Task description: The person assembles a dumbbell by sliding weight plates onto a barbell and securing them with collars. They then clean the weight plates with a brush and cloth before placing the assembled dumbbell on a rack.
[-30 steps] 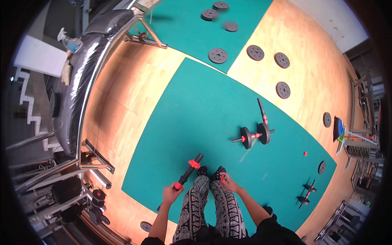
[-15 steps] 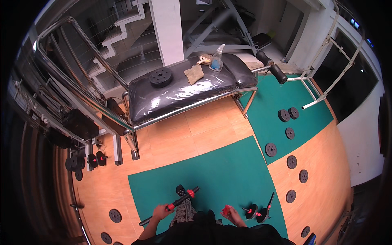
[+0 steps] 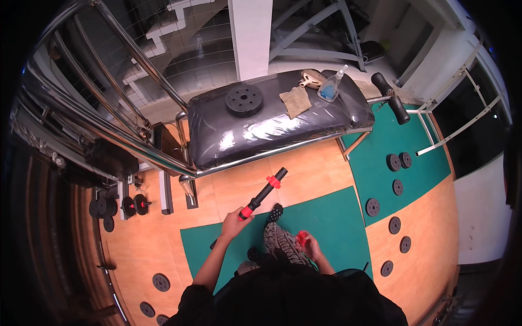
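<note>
My left hand (image 3: pixel 232 224) is wrapped round a black dumbbell bar (image 3: pixel 263 194) near its red grip section. The bar points up to the right, and a red spin-lock collar (image 3: pixel 274 182) sits near its far end. Its other end sticks out behind my hand. Before my body, my right hand (image 3: pixel 312 249) is closed on a red piece that looks like another spin-lock collar (image 3: pixel 302 237); my fingers partly cover it. On the black padded bench (image 3: pixel 272 127) ahead lies a thick black weight plate (image 3: pixel 243 99), perhaps more than one stacked.
A tan cloth (image 3: pixel 295 102), a brush (image 3: pixel 312 79) and a blue spray bottle (image 3: pixel 330 88) are on the bench. Weight plates (image 3: pixel 395 225) dot the floor at right, others (image 3: pixel 161 282) at lower left. Green mats (image 3: pixel 337 223) cover part of the floor; a loaded dumbbell (image 3: pixel 140 204) lies left.
My left hand has lifted the bar up and forward toward the bench. My right hand has come up slightly with the red piece. The view has shifted, and the bench appears nearer.
</note>
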Demonstrator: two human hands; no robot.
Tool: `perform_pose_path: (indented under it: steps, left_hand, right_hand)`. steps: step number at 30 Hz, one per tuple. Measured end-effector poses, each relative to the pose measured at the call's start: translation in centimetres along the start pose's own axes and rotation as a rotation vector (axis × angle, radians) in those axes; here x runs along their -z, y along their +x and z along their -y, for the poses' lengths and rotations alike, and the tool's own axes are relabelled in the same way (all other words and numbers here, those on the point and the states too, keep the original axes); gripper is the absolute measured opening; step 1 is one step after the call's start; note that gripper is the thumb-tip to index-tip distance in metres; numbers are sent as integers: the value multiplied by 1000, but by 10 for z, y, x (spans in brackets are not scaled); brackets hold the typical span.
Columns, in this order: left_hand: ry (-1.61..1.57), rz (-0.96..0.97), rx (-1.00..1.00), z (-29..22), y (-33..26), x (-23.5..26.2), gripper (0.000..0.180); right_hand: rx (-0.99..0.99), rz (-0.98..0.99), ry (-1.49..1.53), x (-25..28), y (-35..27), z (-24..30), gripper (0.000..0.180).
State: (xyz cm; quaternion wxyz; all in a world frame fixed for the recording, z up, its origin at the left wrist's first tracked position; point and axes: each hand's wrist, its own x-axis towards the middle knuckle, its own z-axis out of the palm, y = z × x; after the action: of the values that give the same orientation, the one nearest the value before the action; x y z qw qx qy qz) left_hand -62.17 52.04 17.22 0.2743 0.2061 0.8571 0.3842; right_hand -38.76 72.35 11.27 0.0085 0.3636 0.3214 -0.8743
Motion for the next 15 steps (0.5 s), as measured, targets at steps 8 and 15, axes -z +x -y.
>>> perform_pose_path:
  steps: [8, 15]
  left_hand:
    - [-459, 272, -376, -103, 182, -38, 49]
    - [-414, 267, -487, -141, 238, -37, 77]
  right_hand:
    - [390, 115, -264, -112, 124, 151, 37]
    - [644, -126, -740, -140, 203, 233, 18]
